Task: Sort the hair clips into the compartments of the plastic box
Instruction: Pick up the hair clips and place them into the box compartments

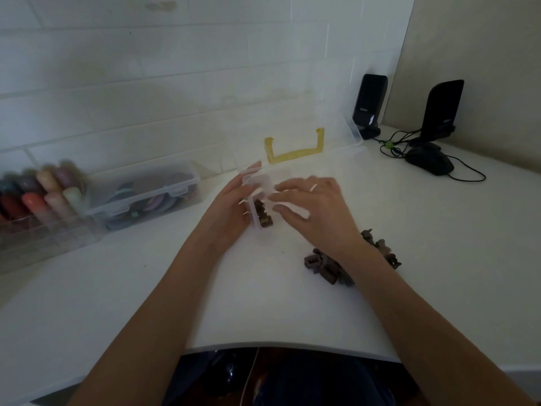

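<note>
Small clear plastic box (259,205) sat near the middle of the white worktop (263,312), lid end toward the wall, a run of dark brown hair clips (263,216) already showing in one narrow compartment. Which other compartments held anything: could not tell, plastic too pale and blurred.

Left hand (231,209) lay along the box's left side, fingers curled against its wall and thumb side up by the lid, most likely to steady it while the other hand worked. Right hand (310,206) came over from the right, fingers loosely bent above the box's right half, tips touching or just over the clear plastic; motion blur hid whether they pinched a clip. A pale ring showed on one finger.

Both forearms reached in from the near edge, the right one crossing over a loose heap of brown clips (328,268) still unsorted on the worktop, kept close at hand, I judged, for short reaches.

Farther out: yellow handle (292,155) on a larger clear case behind, a lidded storage box (152,194) at left, a black mouse (429,162) at right.
</note>
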